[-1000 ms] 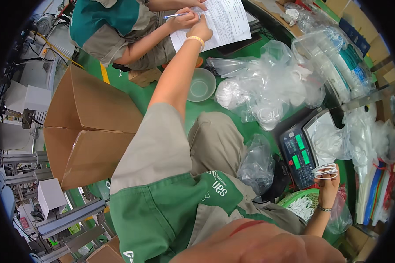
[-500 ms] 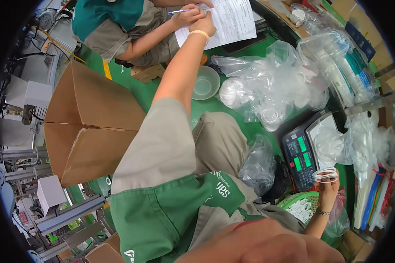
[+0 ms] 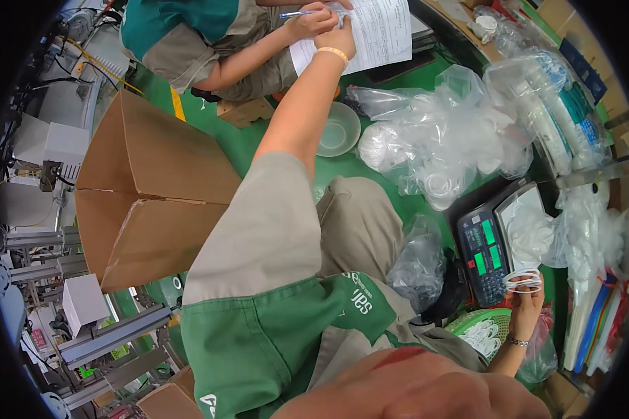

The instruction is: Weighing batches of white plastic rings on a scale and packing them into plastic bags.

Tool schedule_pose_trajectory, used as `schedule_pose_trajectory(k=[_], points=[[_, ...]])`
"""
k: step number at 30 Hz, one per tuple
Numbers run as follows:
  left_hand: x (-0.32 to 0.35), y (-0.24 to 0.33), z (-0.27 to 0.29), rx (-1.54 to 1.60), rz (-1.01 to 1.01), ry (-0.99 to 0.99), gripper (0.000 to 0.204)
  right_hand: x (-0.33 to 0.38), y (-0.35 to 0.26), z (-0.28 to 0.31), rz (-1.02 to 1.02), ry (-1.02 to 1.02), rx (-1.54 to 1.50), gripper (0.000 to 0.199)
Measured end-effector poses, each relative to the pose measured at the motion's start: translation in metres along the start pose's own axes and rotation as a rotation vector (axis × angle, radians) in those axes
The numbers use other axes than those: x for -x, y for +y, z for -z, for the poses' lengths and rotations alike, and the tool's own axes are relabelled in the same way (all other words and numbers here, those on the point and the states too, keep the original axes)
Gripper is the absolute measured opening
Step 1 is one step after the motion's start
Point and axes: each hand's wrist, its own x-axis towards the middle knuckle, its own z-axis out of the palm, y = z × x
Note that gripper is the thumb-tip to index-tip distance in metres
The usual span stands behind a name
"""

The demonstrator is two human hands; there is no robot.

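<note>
left hand (image 3: 334, 38), top centre, fingers flat on a paper sheet (image 3: 377, 31); right hand (image 3: 528, 300), lower right, pinches stacked white plastic rings (image 3: 523, 281) lying flat, long axis left-right.

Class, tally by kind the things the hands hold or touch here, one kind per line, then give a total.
Sheets of paper under the left hand: 1
Blue pens, in another person's hand: 1
Stacks of white rings in the right hand: 1
Total: 3

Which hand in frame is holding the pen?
The co-worker's hand at the top, writing on the paper sheet with a blue pen. The wearer's left hand only rests on the sheet; the right hand holds white rings.
</note>
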Motion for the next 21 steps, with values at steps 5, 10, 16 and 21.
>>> schedule_pose_trajectory(k=[5, 10, 16, 21], points=[[-0.009, -0.009, -0.019, 0.003, -0.051, 0.101, 0.053, -0.001, 0.000, -0.004, -0.016, 0.008, -0.008, 0.015], [-0.012, -0.002, -0.021, -0.005, -0.039, 0.000, 0.055, -0.001, 0.000, -0.003, -0.019, -0.003, 0.004, 0.016], [-0.015, -0.006, -0.021, -0.032, -0.029, -0.012, 0.057, -0.002, 0.004, -0.001, -0.009, -0.010, -0.010, 0.018], [-0.009, -0.002, -0.015, -0.047, -0.042, -0.018, 0.059, -0.001, 0.006, 0.002, -0.004, 0.001, -0.018, 0.020]])
